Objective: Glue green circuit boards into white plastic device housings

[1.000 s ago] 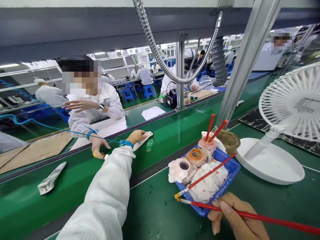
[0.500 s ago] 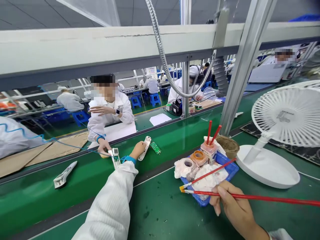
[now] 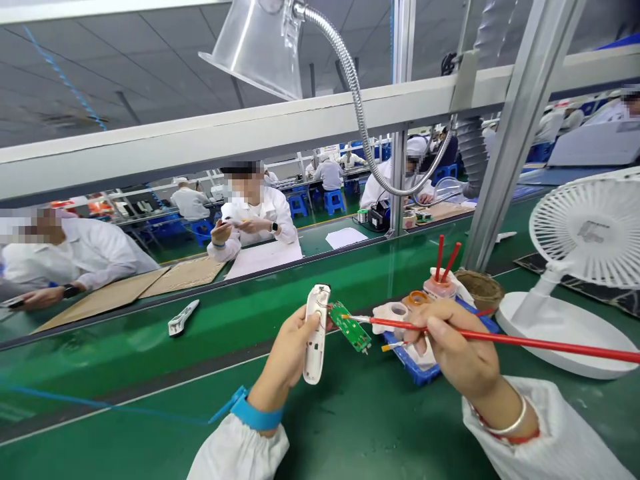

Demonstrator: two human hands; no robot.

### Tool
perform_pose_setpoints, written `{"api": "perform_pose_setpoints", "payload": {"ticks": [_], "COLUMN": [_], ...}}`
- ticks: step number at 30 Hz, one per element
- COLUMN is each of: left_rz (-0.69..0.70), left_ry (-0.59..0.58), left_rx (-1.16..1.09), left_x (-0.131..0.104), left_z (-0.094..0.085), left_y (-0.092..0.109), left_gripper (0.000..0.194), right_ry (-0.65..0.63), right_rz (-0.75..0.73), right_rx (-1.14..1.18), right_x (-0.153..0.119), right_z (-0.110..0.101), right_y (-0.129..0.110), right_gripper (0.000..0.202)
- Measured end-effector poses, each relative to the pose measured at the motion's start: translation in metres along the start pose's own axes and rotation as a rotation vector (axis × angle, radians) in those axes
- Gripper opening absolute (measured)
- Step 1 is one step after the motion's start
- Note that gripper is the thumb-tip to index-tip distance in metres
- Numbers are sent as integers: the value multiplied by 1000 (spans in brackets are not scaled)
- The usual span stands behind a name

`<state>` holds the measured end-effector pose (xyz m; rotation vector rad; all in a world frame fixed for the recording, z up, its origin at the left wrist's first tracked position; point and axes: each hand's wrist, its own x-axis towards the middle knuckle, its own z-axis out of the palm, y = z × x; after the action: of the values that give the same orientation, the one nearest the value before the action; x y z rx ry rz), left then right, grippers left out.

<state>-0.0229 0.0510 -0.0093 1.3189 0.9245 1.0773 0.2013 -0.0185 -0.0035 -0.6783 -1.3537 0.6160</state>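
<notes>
My left hand point(image 3: 286, 355) grips a white plastic casing point(image 3: 315, 343), held upright near the middle of the view. A green circuit board point(image 3: 351, 328) hangs from the casing by thin wires, just right of it. In my right hand point(image 3: 463, 347) is a long red brush point(image 3: 525, 341), its tip at the board's upper part. A second brush point(image 3: 395, 346), with an orange tip, lies below on the blue tray point(image 3: 425, 377); my right hand covers part of it. Jars and white tissue sit in that tray.
A white fan point(image 3: 575, 233) stands at the right, beside a brown bowl point(image 3: 480, 290). Another white device point(image 3: 183, 318) lies on the green belt point(image 3: 240, 320). Metal posts and a flexible lamp arm point(image 3: 357, 100) are ahead. People in white sit across the belt.
My left hand has drawn back from the belt with the casing and board. My right hand has brought its brush up to the board. The person opposite has pulled back a hand with an item.
</notes>
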Motion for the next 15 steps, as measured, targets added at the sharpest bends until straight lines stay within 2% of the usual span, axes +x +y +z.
{"api": "perform_pose_setpoints", "payload": {"ticks": [4,9,15], "left_rz": [-52,-60,-40], "left_ry": [-33,-26,-26], "left_rx": [-50,11,-9], "left_x": [-37,-62,-71], "left_z": [2,-5,-4], "left_y": [10,19,19], "left_gripper": [29,28,28], "right_ry": [-108,-179,-78], "right_rz": [-85,-162,-245], "right_rx": [-255,-377,-321], "right_x": [-6,-13,-17], "right_z": [20,25,26], "right_y": [-6,-16,-29], "right_gripper": [20,18,15]}}
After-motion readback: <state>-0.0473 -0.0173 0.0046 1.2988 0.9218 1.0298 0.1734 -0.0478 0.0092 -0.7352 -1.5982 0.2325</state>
